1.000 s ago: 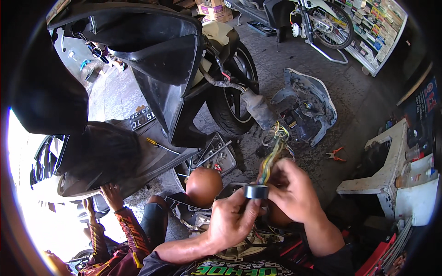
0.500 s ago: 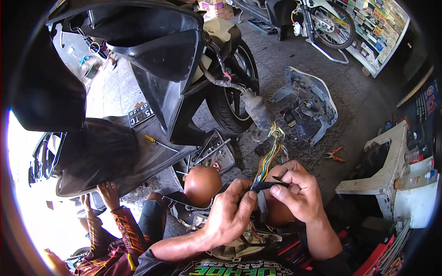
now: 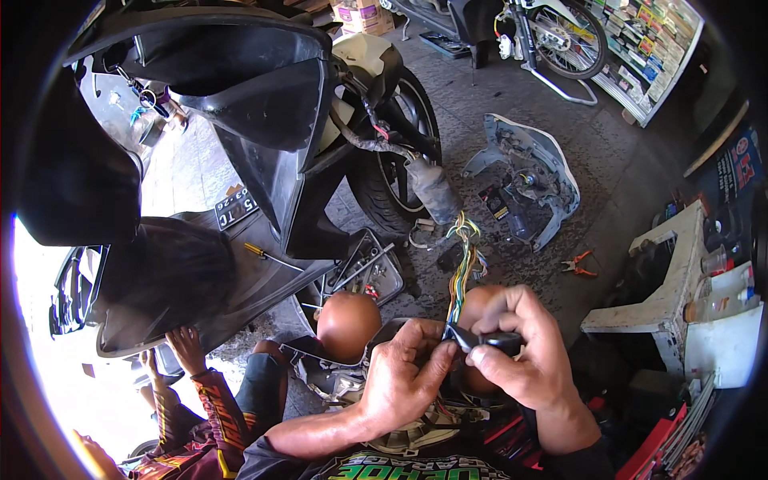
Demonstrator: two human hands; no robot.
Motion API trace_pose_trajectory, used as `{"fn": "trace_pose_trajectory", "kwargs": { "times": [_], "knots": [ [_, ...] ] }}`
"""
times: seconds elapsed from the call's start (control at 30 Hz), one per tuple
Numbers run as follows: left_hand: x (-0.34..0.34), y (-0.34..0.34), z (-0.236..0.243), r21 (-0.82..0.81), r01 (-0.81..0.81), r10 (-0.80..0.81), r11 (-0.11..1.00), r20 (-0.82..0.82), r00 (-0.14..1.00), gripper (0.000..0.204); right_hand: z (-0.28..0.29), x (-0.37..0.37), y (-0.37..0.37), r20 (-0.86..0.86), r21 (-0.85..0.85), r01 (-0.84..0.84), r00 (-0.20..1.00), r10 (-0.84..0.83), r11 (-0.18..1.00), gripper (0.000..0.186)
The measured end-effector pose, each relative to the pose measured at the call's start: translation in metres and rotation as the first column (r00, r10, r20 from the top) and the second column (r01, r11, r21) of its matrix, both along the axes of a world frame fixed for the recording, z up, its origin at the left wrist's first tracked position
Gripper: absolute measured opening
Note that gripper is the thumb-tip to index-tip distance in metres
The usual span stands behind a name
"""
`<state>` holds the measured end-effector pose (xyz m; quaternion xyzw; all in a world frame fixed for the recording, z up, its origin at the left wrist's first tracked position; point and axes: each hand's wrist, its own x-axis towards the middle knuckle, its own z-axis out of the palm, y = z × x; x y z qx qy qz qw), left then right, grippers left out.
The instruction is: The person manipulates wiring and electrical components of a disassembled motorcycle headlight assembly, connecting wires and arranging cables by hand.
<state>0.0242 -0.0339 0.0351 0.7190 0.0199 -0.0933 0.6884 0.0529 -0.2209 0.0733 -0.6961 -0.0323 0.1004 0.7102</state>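
Observation:
A bundle of coloured wires (image 3: pixel 458 292), yellow, green and white among them, hangs down from a dusty grey sleeve (image 3: pixel 434 190) on the motor scooter's harness. My left hand (image 3: pixel 404 372) pinches the lower end of this bundle between thumb and fingers. Black electrical tape (image 3: pixel 502 342) is in my right hand (image 3: pixel 522 356), its thumb and fingers closed on it; the fingers are slightly blurred. The tape meets the wires right at my left fingertips. My two hands are close together above my knees.
The black scooter (image 3: pixel 264 120) fills the upper left. A tool tray (image 3: pixel 384 268) and a yellow-handled screwdriver (image 3: pixel 260 252) lie near it. Further right are a removed fairing (image 3: pixel 560 172), orange-handled pliers (image 3: pixel 580 264) and a white stool (image 3: pixel 640 320). Another person's hand (image 3: pixel 188 350) touches the scooter.
My right fingers have shifted around the tape, and a thick dark part of it now shows beside them. My left hand keeps its pinch on the wires. The view has shifted slightly.

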Motion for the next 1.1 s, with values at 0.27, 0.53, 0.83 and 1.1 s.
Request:
{"fn": "trace_pose_trajectory", "kwargs": {
  "times": [0.27,0.53,0.83,1.1],
  "knots": [
    [0.003,0.0,0.008,0.052,0.072,-0.07,0.996,-0.034,0.997,0.02,-0.001,0.02,-0.015,0.121,-0.299,-0.259,0.944,0.306,0.918,0.017],
    [0.02,0.011,0.015,-0.365,0.142,-0.269,0.92,-0.324,0.907,0.023,-0.028,0.024,-0.014,-0.264,0.359,-0.209,0.912,0.314,0.909,0.01],
    [0.035,0.016,-0.012,-0.722,-0.04,-0.358,0.691,-0.389,0.849,0.03,0.002,0.019,-0.004,0.126,-0.152,-0.289,0.943,0.309,0.945,0.01],
    [0.035,0.011,-0.006,-0.786,-0.115,-0.363,0.608,-0.403,0.84,0.036,0.009,-0.026,0.038,0.524,-0.529,0.125,0.826,0.207,0.84,0.026]
  ]
}}
